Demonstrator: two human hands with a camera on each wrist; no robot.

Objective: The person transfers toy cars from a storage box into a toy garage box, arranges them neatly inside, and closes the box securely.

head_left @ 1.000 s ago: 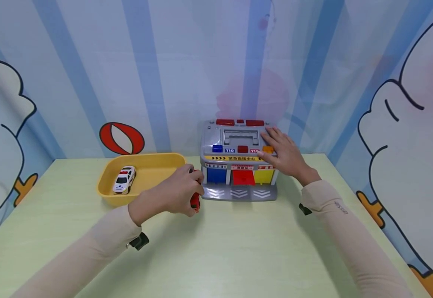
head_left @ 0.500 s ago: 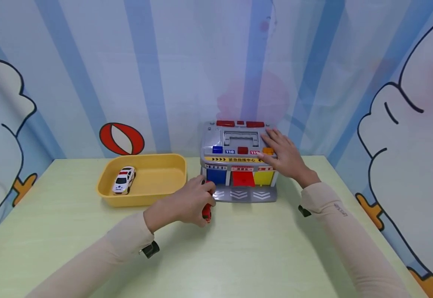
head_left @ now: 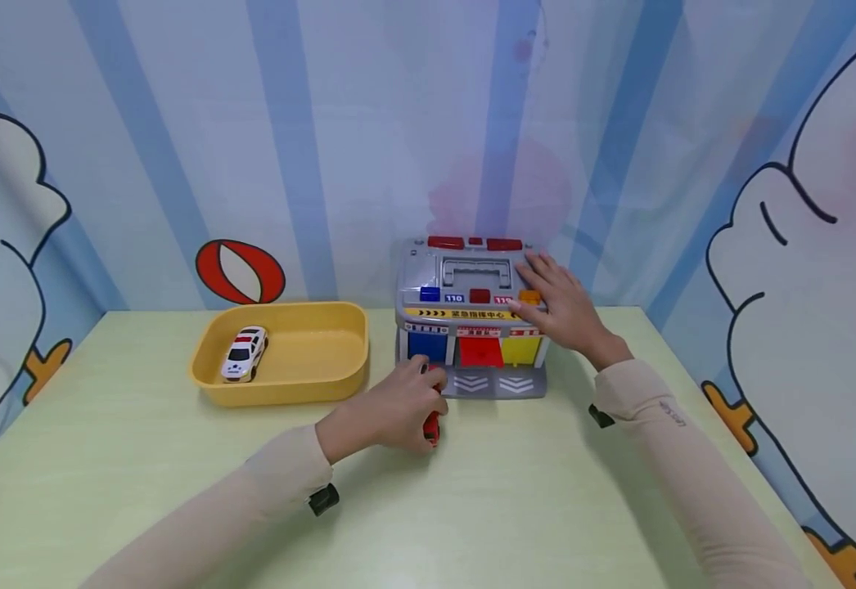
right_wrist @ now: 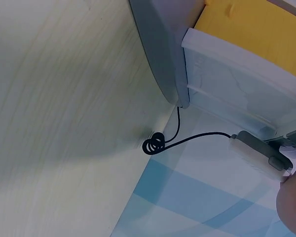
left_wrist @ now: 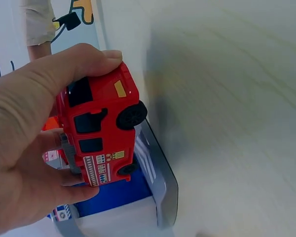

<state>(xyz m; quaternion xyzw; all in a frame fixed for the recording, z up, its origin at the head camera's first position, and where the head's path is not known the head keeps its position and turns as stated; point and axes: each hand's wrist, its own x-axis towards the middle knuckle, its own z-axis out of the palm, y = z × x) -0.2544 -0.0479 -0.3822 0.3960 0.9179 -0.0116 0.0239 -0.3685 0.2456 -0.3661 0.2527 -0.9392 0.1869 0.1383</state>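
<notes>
My left hand (head_left: 398, 406) grips a red toy fire truck (left_wrist: 101, 131) between thumb and fingers, in front of the left side of a grey toy garage (head_left: 421, 260). The garage has blue, red and yellow doors; its red door (head_left: 481, 352) is tilted outward, while the blue door (head_left: 426, 347) and yellow door (head_left: 520, 350) hang down. On the right part of the garage roof my right hand (head_left: 566, 311) rests with fingers spread. In the right wrist view only a bit of that hand (right_wrist: 292, 202) shows, beside the garage's side wall (right_wrist: 227, 81).
A yellow tray (head_left: 317, 393) stands left of the garage with a white toy car (head_left: 245, 353) in it. Behind the pale table (head_left: 516, 499) hangs a striped backdrop (head_left: 369, 147). A coiled black cord (right_wrist: 155, 143) shows beside the garage in the right wrist view.
My left hand has carried the fire truck to the right and nearer to me, from beside the tray to the front of the garage. My right hand has stayed on the roof.
</notes>
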